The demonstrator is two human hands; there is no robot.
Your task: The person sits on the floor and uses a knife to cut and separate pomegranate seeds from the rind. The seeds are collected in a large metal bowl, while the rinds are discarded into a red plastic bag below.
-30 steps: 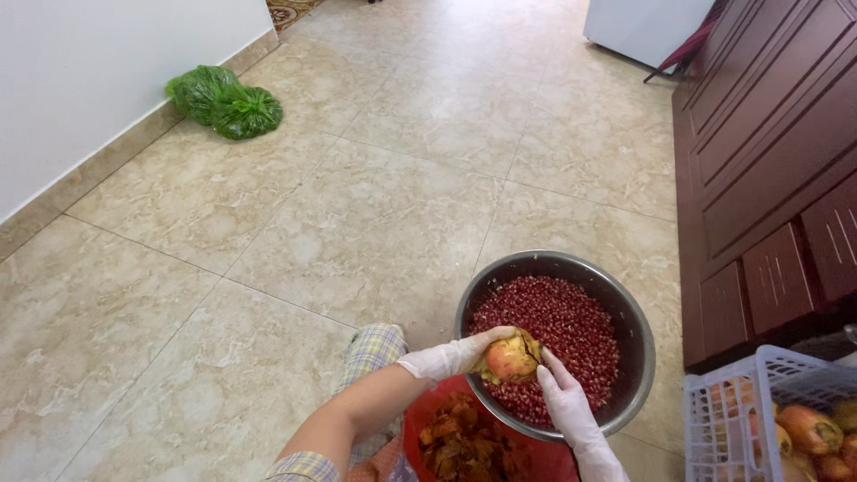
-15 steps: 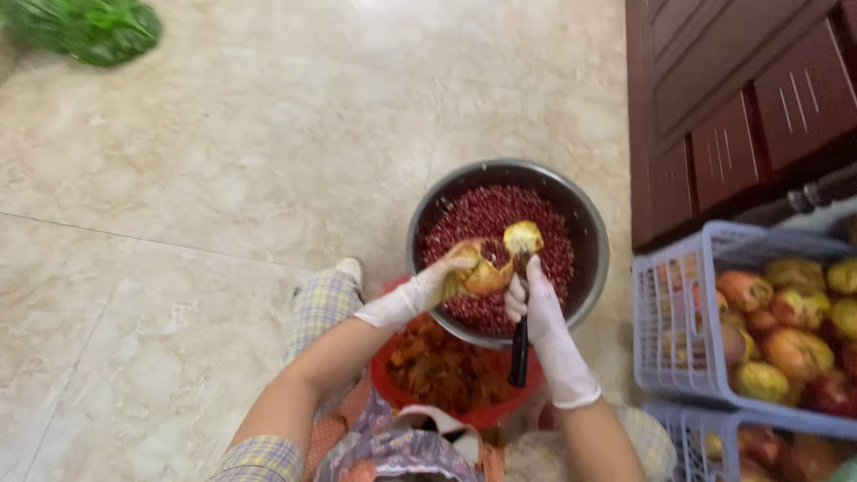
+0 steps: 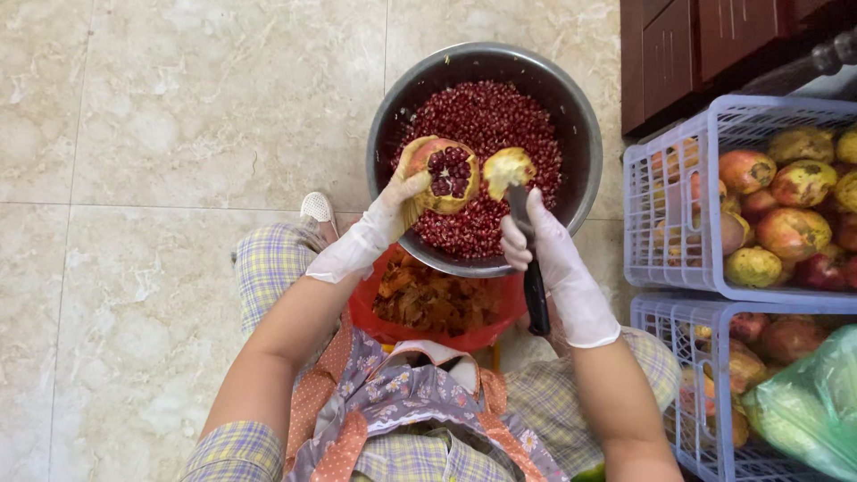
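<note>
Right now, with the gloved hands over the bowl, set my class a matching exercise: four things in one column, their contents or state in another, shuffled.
Things:
1. metal bowl
2. red tub
3. upper crate
4. left hand

Contents or state:
A. whole pomegranates
B. loose red seeds
C. holds an opened pomegranate piece
D. orange-brown peel scraps

Pairs: 1-B, 2-D, 3-A, 4-C. For reference, the right hand holds a black-handled knife and a paler piece.
</note>
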